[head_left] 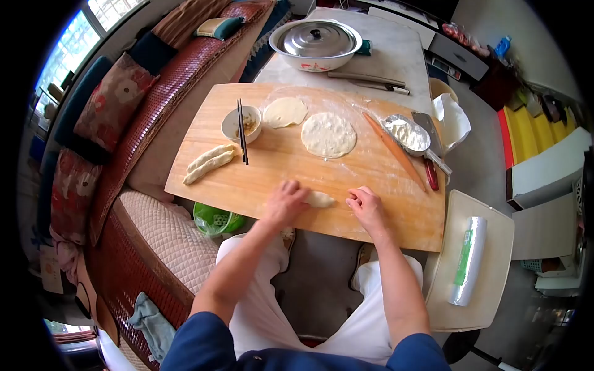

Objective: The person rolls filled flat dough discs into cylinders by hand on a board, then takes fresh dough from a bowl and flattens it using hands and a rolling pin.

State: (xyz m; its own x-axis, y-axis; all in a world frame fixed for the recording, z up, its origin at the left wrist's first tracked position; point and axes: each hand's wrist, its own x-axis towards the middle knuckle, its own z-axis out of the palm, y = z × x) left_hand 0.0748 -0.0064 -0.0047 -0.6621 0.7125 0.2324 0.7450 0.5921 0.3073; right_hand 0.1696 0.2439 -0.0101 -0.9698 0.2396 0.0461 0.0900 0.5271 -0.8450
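Note:
On the wooden board (266, 185) lies a short roll of dough (320, 199) near the front edge. My left hand (288, 201) rests on its left end, fingers curled over it. Just right of the roll, my right hand (365, 205) is closed in a pinch; what is between the fingertips, if anything, is too small to make out. Behind the hands lie two flat dough rounds, a larger one (328, 135) and a smaller one (285, 112). Two long dough rolls (210, 164) lie side by side at the left.
Chopsticks (242, 133) rest across a bowl of filling (250, 125). At the right are a rolling pin (395, 151), a scoop of flour (406, 133) and a red-handled knife (431, 174). A lidded basin (315, 44) stands behind; a plastic roll (468, 261) lies right.

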